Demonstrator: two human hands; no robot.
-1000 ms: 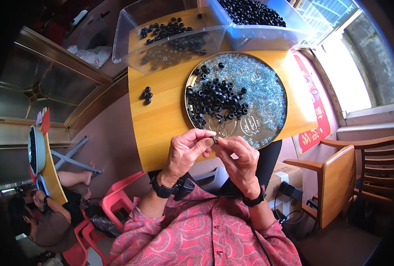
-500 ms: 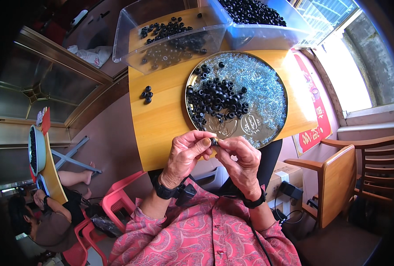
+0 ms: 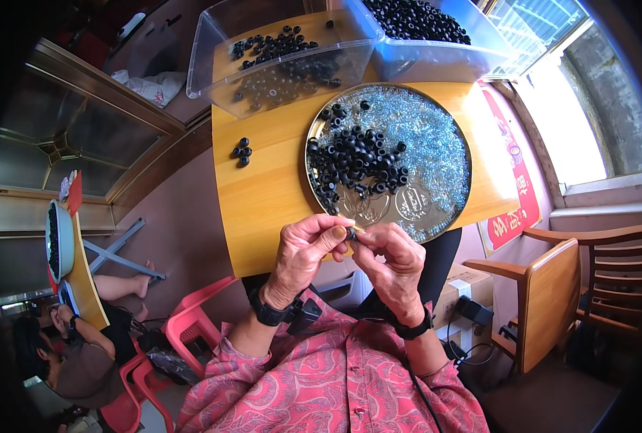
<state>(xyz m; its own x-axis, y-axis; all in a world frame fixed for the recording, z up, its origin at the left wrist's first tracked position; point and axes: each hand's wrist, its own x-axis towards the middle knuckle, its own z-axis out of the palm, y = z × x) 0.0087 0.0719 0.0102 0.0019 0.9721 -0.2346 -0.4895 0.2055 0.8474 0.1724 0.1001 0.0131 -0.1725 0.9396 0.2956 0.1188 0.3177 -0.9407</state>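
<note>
Gripping small black hollow bead (image 3: 350, 233) from both sides in pinched fingers of left hand (image 3: 303, 245) and right hand (image 3: 395, 257), just off near rim of round metal tray (image 3: 411, 202). Looks feather-light, stiff, likely slick, hard to crush. Take by outer wall, keep off bore. See matching beads (image 3: 364, 155) heaped toward tray's left rim, then translucent bins (image 3: 444, 61) at table's (image 3: 252, 216) far edge
</note>
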